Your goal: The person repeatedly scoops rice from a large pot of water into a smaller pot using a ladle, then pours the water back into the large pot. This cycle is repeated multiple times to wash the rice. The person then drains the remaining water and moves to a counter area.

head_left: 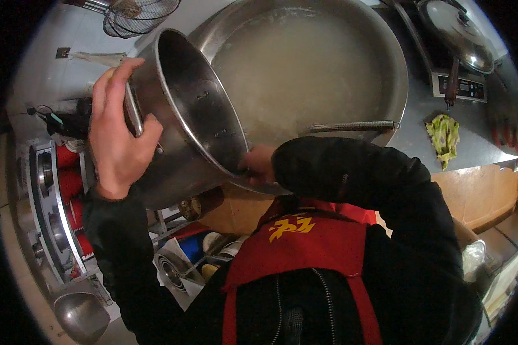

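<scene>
A deep stainless steel stockpot point(172, 172) is tilted, its mouth turned toward a large metal basin point(399, 77) of cloudy liquid point(302, 73). Inside the pot the wall is dark, with a few small specks. My left hand point(121, 129) holds the pot at its metal side handle point(133, 108), thumb and fingers on either side. At the near lower rim, my right hand point(259, 164) grips the pot's edge; it is blurred and partly hidden by my sleeve. A ridged metal handle point(354, 126) lies across the basin's near edge, its far end out of sight in the liquid.
A wire strainer point(140, 17) is at the upper left. On the right counter point(408, 151) are a wilted leaf point(443, 138) and an induction cooker point(462, 86) with a lidded pan point(457, 30). A rack point(39, 207) stands left, near a metal scoop point(82, 317).
</scene>
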{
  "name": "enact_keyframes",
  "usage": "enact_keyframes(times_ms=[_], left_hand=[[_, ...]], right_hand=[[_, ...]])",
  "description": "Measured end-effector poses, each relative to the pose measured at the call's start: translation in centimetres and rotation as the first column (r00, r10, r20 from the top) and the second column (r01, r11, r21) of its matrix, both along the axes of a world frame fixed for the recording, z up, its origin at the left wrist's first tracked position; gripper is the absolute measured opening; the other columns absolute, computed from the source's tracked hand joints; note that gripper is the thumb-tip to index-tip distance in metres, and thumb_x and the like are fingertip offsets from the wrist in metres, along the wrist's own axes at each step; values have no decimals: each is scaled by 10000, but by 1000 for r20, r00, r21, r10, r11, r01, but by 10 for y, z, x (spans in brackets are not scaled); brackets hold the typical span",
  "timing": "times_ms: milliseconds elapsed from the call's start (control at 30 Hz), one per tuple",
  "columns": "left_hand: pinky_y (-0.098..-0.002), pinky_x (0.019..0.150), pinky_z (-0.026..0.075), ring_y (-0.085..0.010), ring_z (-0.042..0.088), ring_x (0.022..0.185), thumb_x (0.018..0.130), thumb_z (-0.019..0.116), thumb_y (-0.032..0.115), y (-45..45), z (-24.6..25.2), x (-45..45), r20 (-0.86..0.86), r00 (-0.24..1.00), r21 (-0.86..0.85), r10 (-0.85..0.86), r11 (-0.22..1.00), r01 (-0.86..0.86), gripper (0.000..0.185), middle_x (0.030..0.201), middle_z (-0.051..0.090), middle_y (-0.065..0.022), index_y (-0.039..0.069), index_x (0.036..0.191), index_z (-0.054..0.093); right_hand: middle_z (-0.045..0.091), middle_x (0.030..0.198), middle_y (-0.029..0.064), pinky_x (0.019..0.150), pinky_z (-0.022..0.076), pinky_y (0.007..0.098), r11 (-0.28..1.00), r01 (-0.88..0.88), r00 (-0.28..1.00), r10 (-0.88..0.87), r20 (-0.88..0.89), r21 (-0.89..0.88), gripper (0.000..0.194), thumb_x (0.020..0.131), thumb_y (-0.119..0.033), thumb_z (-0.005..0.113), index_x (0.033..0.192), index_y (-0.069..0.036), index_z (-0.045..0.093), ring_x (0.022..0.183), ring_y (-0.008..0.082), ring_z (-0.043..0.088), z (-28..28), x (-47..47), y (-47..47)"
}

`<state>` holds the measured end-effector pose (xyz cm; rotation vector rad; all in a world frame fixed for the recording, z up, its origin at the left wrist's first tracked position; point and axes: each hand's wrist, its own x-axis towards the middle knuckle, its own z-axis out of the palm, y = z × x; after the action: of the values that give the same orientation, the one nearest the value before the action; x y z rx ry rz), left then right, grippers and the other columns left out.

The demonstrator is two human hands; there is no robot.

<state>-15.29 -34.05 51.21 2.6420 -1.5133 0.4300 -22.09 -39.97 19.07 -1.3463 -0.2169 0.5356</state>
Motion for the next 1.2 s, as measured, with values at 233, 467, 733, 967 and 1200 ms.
enact_keyframes(times_ms=[233,467,733,967,1200], left_hand=[[-419,973,410,-368,498,1146,726,616,141,-4,-1,-9,-15,1000,42,-1,999,1,600,1299,427,-184,99,1308,473],[-437,1044,326,-327,454,1198,698,631,258,52,21,-15,-276,958,-113,70,988,-105,693,1340,385,-152,90,1340,432],[-397,1102,294,-284,403,1312,764,616,311,190,32,-12,-365,898,-442,245,803,-399,722,1367,447,-165,-10,1367,381],[-369,1019,394,-263,486,1212,818,542,97,386,-61,39,-660,709,-667,249,239,-706,528,1322,493,-134,-10,1325,441],[-376,964,439,-258,526,1128,876,587,67,516,-240,87,-728,618,-669,297,-112,-735,437,1247,538,-136,22,1292,462]], right_hand=[[583,729,97,431,433,328,980,194,693,-107,-713,41,119,863,-106,619,918,0,616,540,189,538,28,-7,-7],[626,835,110,515,458,322,994,49,953,-18,-303,95,148,853,-78,615,974,7,624,652,194,580,24,-7,4],[656,1030,164,783,555,392,841,340,908,-177,-380,421,208,806,-8,622,1007,37,645,934,265,658,69,-2,42],[675,1002,159,772,571,383,875,397,890,-294,-347,276,222,806,-4,587,1014,44,649,881,271,677,114,76,117],[684,889,126,585,572,323,936,308,922,-338,-188,-170,259,800,-70,604,1035,38,631,710,209,674,86,167,200]])
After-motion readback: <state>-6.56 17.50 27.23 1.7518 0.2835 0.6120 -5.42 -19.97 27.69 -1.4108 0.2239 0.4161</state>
